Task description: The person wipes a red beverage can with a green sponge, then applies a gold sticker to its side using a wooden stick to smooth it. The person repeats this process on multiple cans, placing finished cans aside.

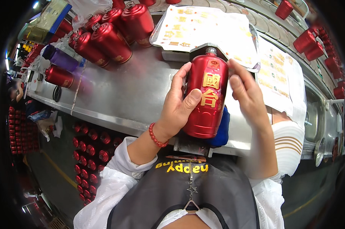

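A glossy red bottle (pixel 205 122) with large gold characters and a clear glass neck leans back on a dark rest, its base toward me. My left hand (pixel 174 105) grips its left side, thumb on the front and fingers along the edge. By the bottle's upper right shoulder, my right hand (pixel 249 97) is closed with bent fingers; what they hold, if anything, cannot be made out. Under the bottle's lower right side is a blue cloth (pixel 225 129). Sheets of gold stickers (pixel 203 28) lie just behind the bottle, with another sticker sheet (pixel 273 72) to the right.
Several red bottles (pixel 111 44) stand at the back left of the metal table (pixel 115 97), near a purple container (pixel 64 58). More bottles (pixel 90 156) fill the floor at the lower left. A slatted conveyor (pixel 271 28) carrying bottles runs behind. At the right is a metal basin (pixel 313 114).
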Motion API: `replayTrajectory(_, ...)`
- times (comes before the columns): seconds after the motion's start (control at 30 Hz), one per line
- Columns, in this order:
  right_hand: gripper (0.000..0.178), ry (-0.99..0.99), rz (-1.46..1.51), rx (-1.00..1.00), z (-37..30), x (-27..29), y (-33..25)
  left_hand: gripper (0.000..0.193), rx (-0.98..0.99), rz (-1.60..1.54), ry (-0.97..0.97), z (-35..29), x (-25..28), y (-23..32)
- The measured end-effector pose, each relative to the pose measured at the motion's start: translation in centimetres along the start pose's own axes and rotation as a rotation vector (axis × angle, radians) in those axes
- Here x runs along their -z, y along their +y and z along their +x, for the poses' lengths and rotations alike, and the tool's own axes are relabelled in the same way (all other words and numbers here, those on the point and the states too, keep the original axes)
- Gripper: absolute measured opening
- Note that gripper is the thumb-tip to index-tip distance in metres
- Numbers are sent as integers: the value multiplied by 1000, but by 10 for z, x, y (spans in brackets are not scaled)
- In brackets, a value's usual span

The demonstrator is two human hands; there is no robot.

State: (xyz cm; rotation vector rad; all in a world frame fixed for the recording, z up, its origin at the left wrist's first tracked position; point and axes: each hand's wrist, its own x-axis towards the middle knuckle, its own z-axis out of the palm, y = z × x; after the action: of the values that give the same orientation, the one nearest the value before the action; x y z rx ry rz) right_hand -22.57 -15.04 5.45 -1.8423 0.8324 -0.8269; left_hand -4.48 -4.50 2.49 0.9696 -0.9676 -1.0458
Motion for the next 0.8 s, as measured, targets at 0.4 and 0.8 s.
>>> replayTrajectory(0.4, 88, -89, 115, -50, -24, -15, 11, 78, 57, 50, -25, 2, 5, 4)
replayTrajectory(0.8, 94, -82, 106, -44, -25, -18, 3, 70, -37, 245, 31, 24, 7, -3)
